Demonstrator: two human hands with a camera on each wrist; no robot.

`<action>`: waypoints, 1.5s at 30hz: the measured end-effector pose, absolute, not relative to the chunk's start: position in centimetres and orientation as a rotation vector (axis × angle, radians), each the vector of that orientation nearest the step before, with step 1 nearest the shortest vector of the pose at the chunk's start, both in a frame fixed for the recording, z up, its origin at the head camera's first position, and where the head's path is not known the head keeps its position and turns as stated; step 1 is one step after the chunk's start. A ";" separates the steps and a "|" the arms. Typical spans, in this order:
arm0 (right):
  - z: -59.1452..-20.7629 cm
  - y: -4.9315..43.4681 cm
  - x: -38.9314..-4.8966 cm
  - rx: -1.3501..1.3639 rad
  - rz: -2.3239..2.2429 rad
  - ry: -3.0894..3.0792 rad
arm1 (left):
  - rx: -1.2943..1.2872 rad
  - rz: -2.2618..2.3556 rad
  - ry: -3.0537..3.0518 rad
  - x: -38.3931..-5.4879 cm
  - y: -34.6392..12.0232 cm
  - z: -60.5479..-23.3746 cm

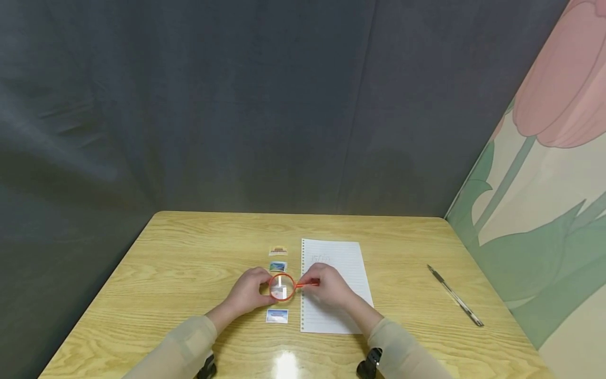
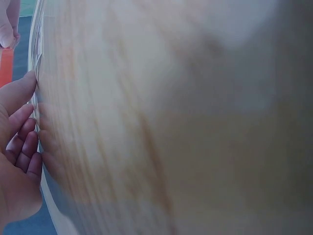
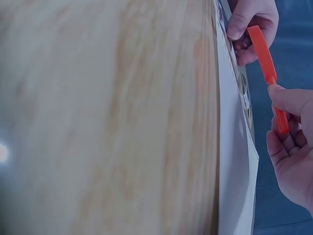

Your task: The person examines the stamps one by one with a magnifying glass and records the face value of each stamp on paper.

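Observation:
A red-rimmed magnifying glass (image 1: 282, 287) is held by my right hand (image 1: 329, 284), which pinches its handle between thumb and fingers. In the right wrist view the orange-red frame (image 3: 262, 56) appears edge-on above the table. My left hand (image 1: 251, 290) rests low on the table at the lens's left side, thumb and forefinger spread apart. Whatever lies under the lens is hard to make out. Small stamp-like pictures line up with the lens: a yellow-red one (image 1: 278, 251), a landscape (image 1: 278, 266) above it, and a blue-white one (image 1: 276, 316) below.
A lined, hole-edged sheet (image 1: 338, 316) with faint writing near its top lies under my right hand. Farther right is a clear pen (image 1: 455, 296) with a dark tip. Dark cloth (image 1: 265, 116) hangs behind the wooden table (image 1: 199, 247); a flower-patterned wall (image 1: 544, 226) stands at right.

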State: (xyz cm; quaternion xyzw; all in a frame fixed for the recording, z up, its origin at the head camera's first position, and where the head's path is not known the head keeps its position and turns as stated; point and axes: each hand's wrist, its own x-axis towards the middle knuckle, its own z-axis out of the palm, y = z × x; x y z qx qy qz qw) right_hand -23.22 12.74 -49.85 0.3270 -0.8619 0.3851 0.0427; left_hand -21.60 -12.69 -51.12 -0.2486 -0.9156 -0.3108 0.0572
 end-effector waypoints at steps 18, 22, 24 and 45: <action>-49.7 12.4 -22.9 1.017 1.134 -2.648 | -0.750 -0.946 -2.778 -21.8 -12.6 -51.3; -49.8 12.4 -22.9 1.017 1.134 -2.645 | -0.768 -0.934 -2.767 -21.7 -12.7 -51.3; -49.9 12.4 -22.9 1.015 1.127 -2.647 | -0.773 -0.927 -2.763 -21.7 -12.7 -51.3; -50.1 12.2 -22.7 0.958 1.141 -2.695 | -0.752 -0.949 -2.777 -21.8 -12.7 -51.2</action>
